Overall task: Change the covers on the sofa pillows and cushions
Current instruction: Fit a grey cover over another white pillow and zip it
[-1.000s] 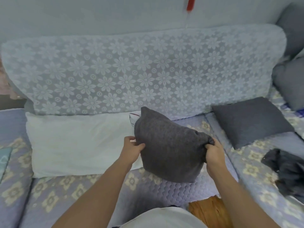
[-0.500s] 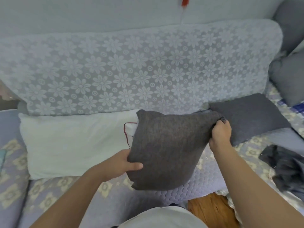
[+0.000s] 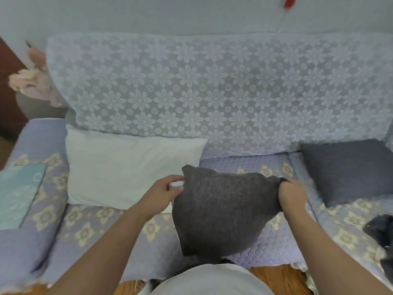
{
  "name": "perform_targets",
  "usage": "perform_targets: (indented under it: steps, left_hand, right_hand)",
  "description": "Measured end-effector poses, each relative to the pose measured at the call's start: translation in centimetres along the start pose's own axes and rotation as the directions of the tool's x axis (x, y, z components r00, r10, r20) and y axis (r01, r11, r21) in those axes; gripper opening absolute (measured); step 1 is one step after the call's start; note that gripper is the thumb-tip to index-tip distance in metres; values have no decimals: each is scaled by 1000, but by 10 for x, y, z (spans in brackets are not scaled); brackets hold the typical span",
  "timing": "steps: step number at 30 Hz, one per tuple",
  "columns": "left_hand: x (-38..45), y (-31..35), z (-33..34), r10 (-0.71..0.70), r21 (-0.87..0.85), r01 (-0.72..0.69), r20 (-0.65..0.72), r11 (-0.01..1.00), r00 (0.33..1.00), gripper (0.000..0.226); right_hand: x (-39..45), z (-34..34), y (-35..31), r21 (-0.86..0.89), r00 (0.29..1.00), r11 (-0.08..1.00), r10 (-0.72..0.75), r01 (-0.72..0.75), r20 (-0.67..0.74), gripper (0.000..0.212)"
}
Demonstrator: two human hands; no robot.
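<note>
Grey-covered cushion (image 3: pixel 221 211) held above the sofa seat (image 3: pixel 274 237): left hand (image 3: pixel 163 193) grips its left edge, right hand (image 3: pixel 292 195) pinches its right corner; white pillow (image 3: pixel 127 167) far left.

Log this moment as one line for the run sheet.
stage: covering pillow | left hand: grips grey-covered pillow at its open end | right hand: grips far corner | bare white pillow: on sofa, uncovered

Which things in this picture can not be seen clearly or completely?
- Head view: inside of the grey cushion, hidden by its cover.
- Dark cloth, cut by the right edge.
- Red object, cut by the top edge, blurred.
- Left hand pinches something white; too small to identify.
</note>
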State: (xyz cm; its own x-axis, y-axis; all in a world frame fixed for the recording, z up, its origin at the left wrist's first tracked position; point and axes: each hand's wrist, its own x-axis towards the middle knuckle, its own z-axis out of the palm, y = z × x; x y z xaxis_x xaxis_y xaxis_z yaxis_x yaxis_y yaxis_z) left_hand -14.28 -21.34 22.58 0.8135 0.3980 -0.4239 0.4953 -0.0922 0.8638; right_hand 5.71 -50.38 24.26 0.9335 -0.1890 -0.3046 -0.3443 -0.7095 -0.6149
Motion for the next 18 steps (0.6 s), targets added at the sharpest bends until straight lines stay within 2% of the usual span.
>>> perform_targets:
  steps: [1, 2, 4, 5, 6, 7, 8, 10, 11, 12, 15, 18]
  left_hand:
    - [-3, 0, 5, -22, -42, 23, 24, 999, 999, 31]
    - [-5, -1, 12, -28, -191, 33, 26, 981, 999, 33]
    - [-15, 3, 35, -81, -583, 81, 25, 808, 996, 30]
    - [-21, 4, 48, -81, -688, 85, 38, 721, 996, 26]
    - [-26, 5, 62, -77, -723, 87, 47, 685, 996, 23]
    - [-30, 6, 75, -67, -704, 82, 49, 705, 997, 20]
    - [-33, 8, 88, -42, -642, 59, 43, 764, 998, 18]
    - [-36, 16, 105, 52, -471, -35, 22, 881, 998, 14]
    - [-35, 20, 110, 97, -401, -84, 13, 912, 995, 15]
    - [-34, 23, 113, 143, -336, -131, 10, 933, 990, 19]
    - [-34, 22, 117, 205, -218, -198, 6, 956, 979, 19]
    - [-38, 13, 121, 198, -162, -204, -51, 966, 979, 17]
  right_hand:
    - [-4, -4, -2, -65, 999, 998, -14, 12, -32, 29]
    - [-7, -7, -3, -137, 995, 990, -40, 27, -88, 29]
    - [-14, -14, -7, -235, 965, 966, -158, 107, -208, 33]
    - [-19, -15, -9, -239, 926, 950, -265, 202, -270, 38]
    - [-26, -15, -14, -215, 863, 917, -392, 337, -319, 40]
    - [-39, -12, -23, -199, 791, 855, -519, 479, -326, 35]
    - [-53, -6, -30, -192, 722, 769, -639, 610, -265, 24]
    - [-82, 12, -44, -184, 659, 644, -751, 742, 28, 8]
    - [-92, 22, -46, -227, 657, 621, -738, 750, 153, 12]
    - [-95, 29, -43, -294, 685, 623, -696, 725, 215, 16]
    - [-85, 20, -34, -441, 802, 679, -560, 587, 207, 23]
    - [-82, -8, -32, -490, 831, 671, -466, 556, 303, 35]
